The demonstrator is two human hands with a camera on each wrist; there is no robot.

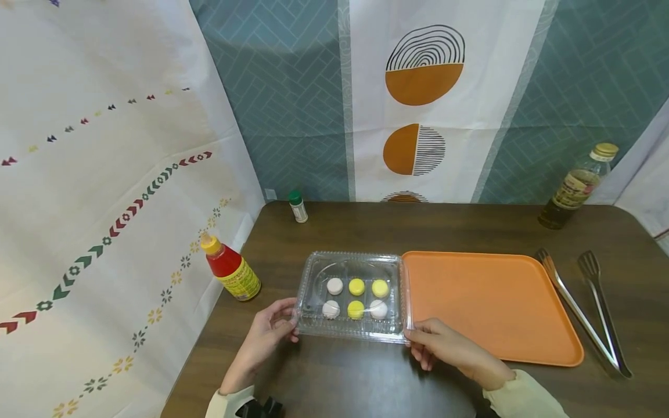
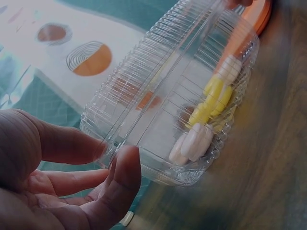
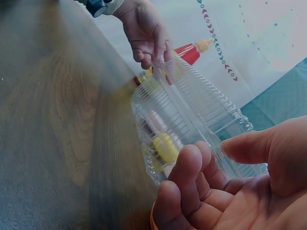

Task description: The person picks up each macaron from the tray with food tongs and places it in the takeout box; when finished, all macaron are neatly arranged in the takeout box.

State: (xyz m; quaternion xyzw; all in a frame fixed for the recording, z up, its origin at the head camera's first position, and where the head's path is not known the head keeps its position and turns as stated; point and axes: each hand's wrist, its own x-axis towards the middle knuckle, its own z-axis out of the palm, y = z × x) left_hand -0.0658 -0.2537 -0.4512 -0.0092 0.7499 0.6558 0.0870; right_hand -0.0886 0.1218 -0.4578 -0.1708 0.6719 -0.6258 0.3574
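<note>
A clear plastic clamshell container (image 1: 320,268), its lid down, is in the middle of the head view. Inside it stand three white macarons (image 1: 335,285) and three yellow macarons (image 1: 356,287) in two rows. My left hand (image 1: 265,334) pinches the rim at the near left corner, thumb on one side and fingers on the other. At the near right corner my right hand (image 1: 450,348) grips the same rim between thumb and fingers. The left wrist view has the ribbed side of the container (image 2: 158,52) and the macarons standing low in it.
An orange tray (image 1: 486,307) lies right beside the container. Right of it are metal tongs (image 1: 603,313). A red and yellow squeeze bottle (image 1: 232,270) stands at left, a green-capped shaker (image 1: 298,208) at the back, and an oil bottle (image 1: 577,186) at back right.
</note>
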